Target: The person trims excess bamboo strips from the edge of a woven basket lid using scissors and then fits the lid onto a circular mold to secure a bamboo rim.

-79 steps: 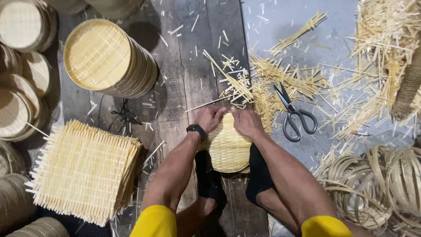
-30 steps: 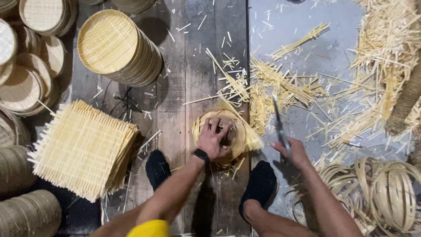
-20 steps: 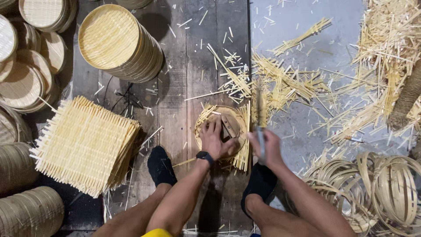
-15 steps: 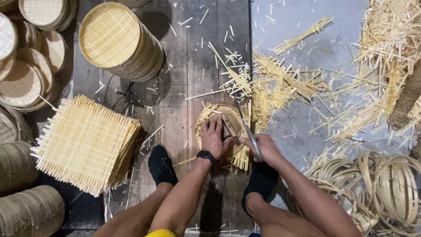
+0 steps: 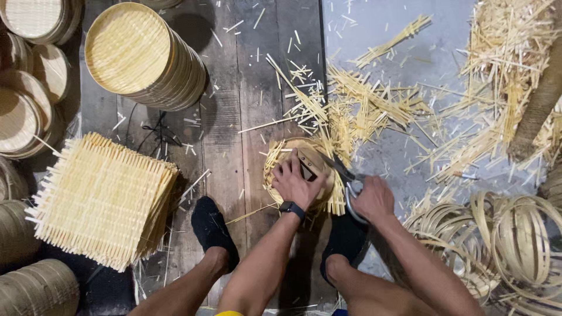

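Head view. The person sits on the floor with both legs drawn up, a foot in a black sock (image 5: 213,228) planted on the dark floor planks (image 5: 234,117) and the other beside the edge of the grey floor sheet (image 5: 380,29).

The left hand (image 5: 295,181) lies palm down, fingers spread, pressing on a round woven bamboo disc (image 5: 275,169) that rests flat on the planks near their right edge, just ahead of the feet. Untrimmed strip ends stick out around the disc's rim. A black watch (image 5: 291,209) sits on the left wrist.

The right hand (image 5: 372,199) is closed around the handles of a pair of scissors (image 5: 345,175). The blades point toward the disc's right rim and reach into the projecting strip ends there; how far apart the blades stand cannot be told.

Loose bamboo offcuts (image 5: 363,105) lie scattered across the grey sheet beyond the disc. A stack of square woven mats (image 5: 102,199) sits at the left edge of the planks, well apart from the disc. A stack of finished round trays (image 5: 140,58) stands at the far left. Coiled bamboo hoops (image 5: 515,240) lie at the near right.
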